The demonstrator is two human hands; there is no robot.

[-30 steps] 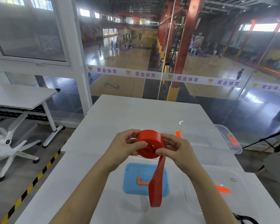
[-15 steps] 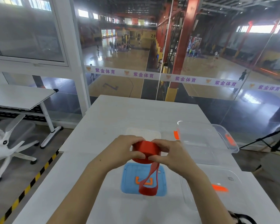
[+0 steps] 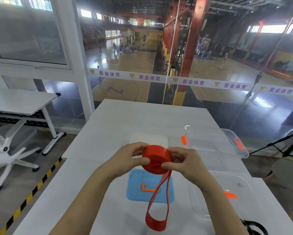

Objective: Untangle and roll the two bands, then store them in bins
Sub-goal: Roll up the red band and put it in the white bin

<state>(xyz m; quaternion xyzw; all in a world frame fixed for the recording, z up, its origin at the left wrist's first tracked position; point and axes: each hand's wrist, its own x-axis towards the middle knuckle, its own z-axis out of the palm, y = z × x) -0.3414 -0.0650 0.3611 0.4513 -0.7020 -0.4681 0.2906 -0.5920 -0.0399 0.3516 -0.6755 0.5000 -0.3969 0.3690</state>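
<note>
A red band [image 3: 156,158] is mostly wound into a thick roll, held above the white table [image 3: 108,133]. My left hand [image 3: 128,158] pinches the roll's left side and my right hand [image 3: 184,162] grips its right side. A loose loop of the same band hangs down from the roll to about [image 3: 156,223]. A clear bin [image 3: 210,145] with orange latches stands at the back right. A second clear bin [image 3: 227,197] lies near the right front. The second band is partly seen as a dark loop [image 3: 254,228] at the bottom right edge.
A blue lid [image 3: 137,187] with an orange handle lies flat under the roll. A white translucent lid [image 3: 149,139] lies behind my hands. A glass wall stands past the table's far edge. A white office chair [image 3: 8,150] and another table [image 3: 20,102] are at the left.
The roll has been turned between both hands, and the hanging tail now dangles as an open loop lower over the table. The camera has shifted slightly.
</note>
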